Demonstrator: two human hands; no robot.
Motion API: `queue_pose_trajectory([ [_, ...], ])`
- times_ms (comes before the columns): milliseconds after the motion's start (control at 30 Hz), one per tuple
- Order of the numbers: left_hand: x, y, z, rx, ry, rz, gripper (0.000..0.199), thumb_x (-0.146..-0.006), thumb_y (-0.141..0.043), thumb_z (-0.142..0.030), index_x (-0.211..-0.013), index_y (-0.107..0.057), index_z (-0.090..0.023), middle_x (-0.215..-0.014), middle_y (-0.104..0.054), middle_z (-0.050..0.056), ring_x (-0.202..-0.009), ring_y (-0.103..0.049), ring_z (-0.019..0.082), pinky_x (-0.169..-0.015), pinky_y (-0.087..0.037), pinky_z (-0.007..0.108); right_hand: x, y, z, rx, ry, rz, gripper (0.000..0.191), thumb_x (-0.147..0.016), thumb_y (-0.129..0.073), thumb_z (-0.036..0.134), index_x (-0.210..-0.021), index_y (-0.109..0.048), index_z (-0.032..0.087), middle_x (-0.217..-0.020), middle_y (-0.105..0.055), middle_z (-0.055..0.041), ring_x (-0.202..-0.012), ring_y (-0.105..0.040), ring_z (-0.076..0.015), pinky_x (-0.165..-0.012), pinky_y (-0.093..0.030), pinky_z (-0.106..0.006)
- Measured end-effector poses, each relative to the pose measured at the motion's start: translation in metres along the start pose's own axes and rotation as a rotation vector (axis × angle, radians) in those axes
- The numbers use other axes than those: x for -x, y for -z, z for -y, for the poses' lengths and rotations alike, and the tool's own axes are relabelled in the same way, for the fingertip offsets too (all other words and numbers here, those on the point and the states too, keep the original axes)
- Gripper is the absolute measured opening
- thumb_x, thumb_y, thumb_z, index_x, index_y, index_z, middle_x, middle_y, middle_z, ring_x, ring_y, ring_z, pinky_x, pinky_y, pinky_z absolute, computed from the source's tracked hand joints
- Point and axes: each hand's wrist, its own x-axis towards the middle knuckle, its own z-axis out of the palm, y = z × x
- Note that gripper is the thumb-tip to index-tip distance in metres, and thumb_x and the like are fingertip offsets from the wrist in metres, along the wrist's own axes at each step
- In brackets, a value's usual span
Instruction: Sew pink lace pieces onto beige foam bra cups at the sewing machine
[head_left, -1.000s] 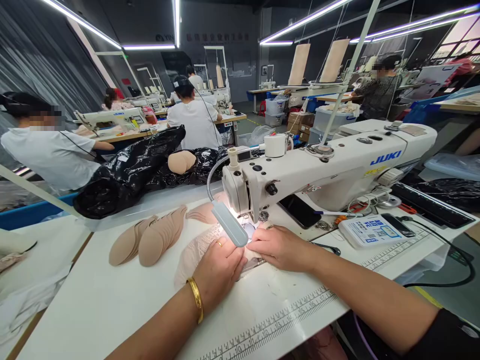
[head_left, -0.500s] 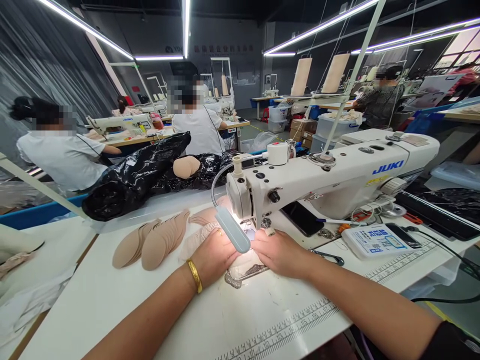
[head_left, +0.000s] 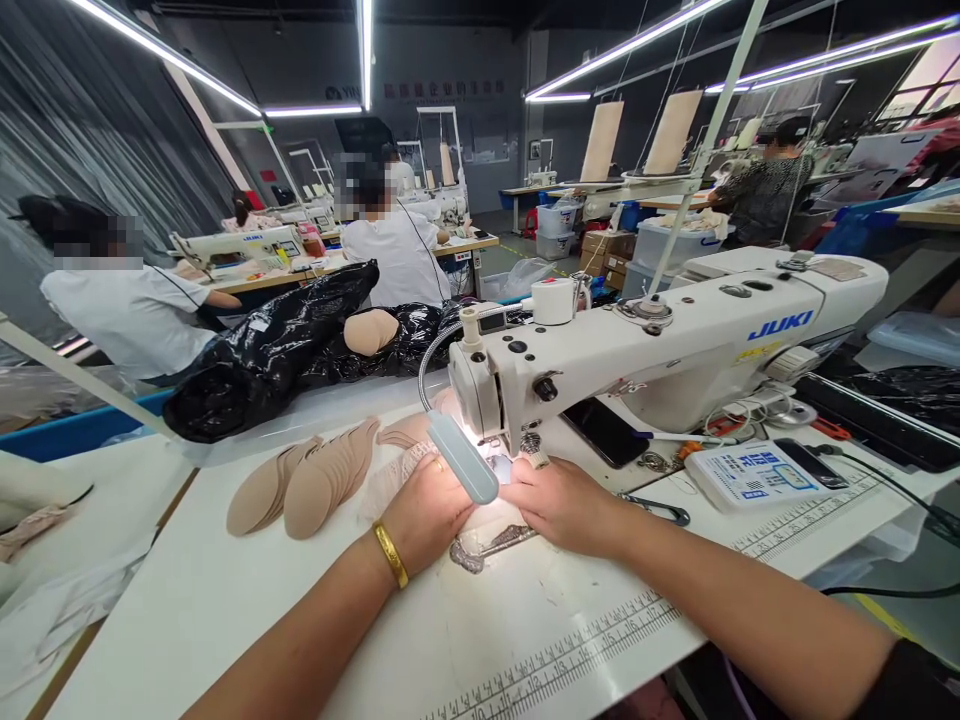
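Observation:
A white sewing machine (head_left: 637, 340) stands on the table, its needle end lit by a grey lamp (head_left: 463, 458). My left hand (head_left: 429, 508), with a gold bracelet, is on pale lace fabric (head_left: 397, 478) left of the needle; the lamp hides part of its fingers. Just right of the needle, my right hand (head_left: 559, 503) has its fingers pressed together, low at the presser foot, and what they pinch is too small to make out. Two fanned stacks of beige pads (head_left: 319, 490) lie left of my left hand.
Black plastic bags (head_left: 277, 340) with beige pads on top lie behind the table. A phone (head_left: 606, 432), small snips (head_left: 660, 510) and a white box (head_left: 757, 475) are right of my right hand. People sit at machines beyond.
The view has shifted slightly. Both hands stay by the needle in nearly the same pose, and the stacks of pads have not moved.

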Motion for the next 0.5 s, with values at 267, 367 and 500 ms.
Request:
queue_pose_trajectory([
  [267,-0.0022,0.006,0.0028,-0.074,0.069,0.028,0.024,-0.098,-0.051,-0.014,-0.088,-0.072,-0.02,-0.1,-0.075,0.008,-0.098,-0.064,0.031,-0.091,-0.044,0.049,-0.0035,0.0019,0.0024,-0.019,-0.082,0.02,0.017,-0.087,-0.051,0.005,-0.086,-0.061,0.019,-0.079,-0.053,-0.0022,-0.074,-0.041,-0.0179,-0.064,-0.029,-0.029],
  [367,-0.0037,0.0079,0.0019,-0.074,0.094,0.036,0.021,-0.095,-0.054,-0.014,-0.083,-0.07,-0.019,-0.095,-0.073,0.009,-0.095,-0.064,0.031,-0.091,-0.046,0.05,-0.0023,-0.0005,0.0003,-0.027,-0.061,-0.015,0.018,-0.087,-0.05,0.005,-0.087,-0.061,0.019,-0.079,-0.053,-0.002,-0.073,-0.04,-0.0181,-0.064,-0.031,-0.03],
  [500,-0.0002,0.0068,0.0041,-0.062,0.095,-0.015,0.025,-0.091,-0.047,-0.004,-0.085,-0.067,-0.018,-0.088,-0.071,0.008,-0.084,-0.064,0.026,-0.079,-0.052,0.041,0.0006,0.0004,0.0028,-0.124,-0.019,-0.079,0.021,-0.09,-0.045,0.006,-0.088,-0.062,0.019,-0.078,-0.054,-0.0021,-0.072,-0.043,-0.0178,-0.069,-0.035,-0.032],
])
